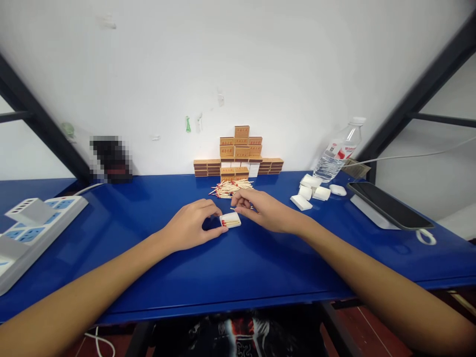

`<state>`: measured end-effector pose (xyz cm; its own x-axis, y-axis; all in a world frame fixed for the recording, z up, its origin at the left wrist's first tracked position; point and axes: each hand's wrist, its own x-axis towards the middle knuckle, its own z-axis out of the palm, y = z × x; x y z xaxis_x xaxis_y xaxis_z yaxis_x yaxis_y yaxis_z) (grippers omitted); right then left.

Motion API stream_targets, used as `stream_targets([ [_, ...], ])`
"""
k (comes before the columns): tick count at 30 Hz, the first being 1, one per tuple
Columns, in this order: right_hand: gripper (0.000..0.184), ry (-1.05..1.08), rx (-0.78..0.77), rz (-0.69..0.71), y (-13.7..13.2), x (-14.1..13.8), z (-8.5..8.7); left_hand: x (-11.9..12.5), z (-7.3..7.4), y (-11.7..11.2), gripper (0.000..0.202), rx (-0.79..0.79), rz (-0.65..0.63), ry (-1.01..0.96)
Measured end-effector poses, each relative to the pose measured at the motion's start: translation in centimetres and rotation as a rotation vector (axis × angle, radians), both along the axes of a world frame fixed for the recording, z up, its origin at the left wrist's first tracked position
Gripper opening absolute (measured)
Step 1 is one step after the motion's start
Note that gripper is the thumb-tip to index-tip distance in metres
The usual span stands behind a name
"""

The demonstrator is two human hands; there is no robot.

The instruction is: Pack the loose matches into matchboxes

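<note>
My left hand grips the left end of a small white matchbox tray between thumb and fingers. Several red-tipped matches lie side by side along the tray's near side. Just above and right of it, my right hand is closed in a pinch, with the end of a thin match poking out at the fingertips. Behind both hands spreads a loose heap of matches, partly hidden by the right hand. Stacked matchboxes rise behind the heap, against the wall.
On the right are white empty-looking trays, a white earbud case, a water bottle and a propped phone. A power strip lies left on the blue table. A blurred dark object stands behind it.
</note>
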<state>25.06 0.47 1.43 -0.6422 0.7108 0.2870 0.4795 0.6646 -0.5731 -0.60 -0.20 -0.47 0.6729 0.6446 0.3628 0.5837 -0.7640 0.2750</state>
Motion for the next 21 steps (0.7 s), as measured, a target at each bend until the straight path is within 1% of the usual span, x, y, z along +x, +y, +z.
stream_targets([
  [3,0.026,0.041,0.052,0.027,-0.1,-0.3,-0.2,0.0,-0.1,0.0,0.028,0.008,-0.005,-0.005],
  [4,0.027,0.051,0.064,0.021,-0.1,-0.4,-0.2,-0.1,-0.1,0.1,0.027,0.011,-0.007,-0.007],
  [6,0.021,0.094,0.050,-0.028,0.1,-0.5,-0.1,-0.1,-0.1,0.1,0.027,0.017,-0.006,-0.015],
  [8,0.014,0.189,-0.018,-0.107,0.4,-0.6,-0.2,0.0,0.0,0.0,0.026,0.023,-0.005,-0.029],
  [9,0.014,0.253,-0.072,-0.139,0.6,-0.6,-0.2,0.0,0.0,0.0,0.025,0.027,-0.002,-0.040],
  [12,0.023,0.431,-0.233,-0.173,1.1,-0.5,-0.4,0.1,0.2,-0.2,0.023,0.057,0.010,-0.099],
  [14,0.026,0.471,-0.271,-0.167,1.2,-0.6,-0.7,0.1,0.3,-0.2,0.023,0.097,0.020,-0.150],
  [16,0.025,0.440,-0.227,-0.164,1.1,-0.8,-0.9,0.2,0.3,-0.2,0.023,0.143,0.024,-0.196],
  [18,0.022,0.377,-0.145,-0.162,0.9,-1.0,-1.0,0.2,0.2,-0.2,0.024,0.179,0.030,-0.226],
  [21,0.019,0.289,-0.052,-0.158,0.9,-1.2,-1.0,0.1,0.2,-0.1,0.025,0.195,0.045,-0.226],
])
